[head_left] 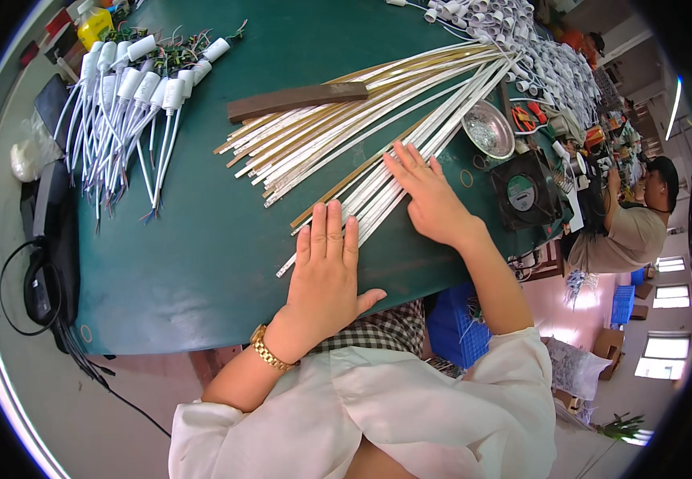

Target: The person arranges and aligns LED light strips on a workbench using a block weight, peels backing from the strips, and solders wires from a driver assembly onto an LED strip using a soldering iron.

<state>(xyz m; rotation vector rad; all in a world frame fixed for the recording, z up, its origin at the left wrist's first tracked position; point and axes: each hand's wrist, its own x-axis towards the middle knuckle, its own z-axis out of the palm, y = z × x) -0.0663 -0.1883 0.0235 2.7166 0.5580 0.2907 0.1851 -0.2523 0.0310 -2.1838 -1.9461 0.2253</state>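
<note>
Green tabletop (202,279) carries a crowd of other things around the work: at far left, a bunch of white cylindrical fittings with trailing cables (126,92), a yellow bottle (93,28) behind it; at far right, a large heap of white sockets (553,80) pressing close on the strips' far ends. A metal bowl (509,145) sits just beside the strips on the right, leaving little room there, with a black fan (521,191) nearer the person. A dark brown bar (298,101) lies across the upper pack of strips (314,152), and a seated co-worker (617,235) is well beyond the right edge. The nearer group of long white strips (378,198) lies under the person's hands, its long axis slanting from near left to far right; the upper pack runs at a shallower slant, the two drawing together at the far ends. Both the left hand (324,271) and the right hand (432,201) lie flat, fingers extended over the nearer strips, unclenched and gripping nothing.
</note>
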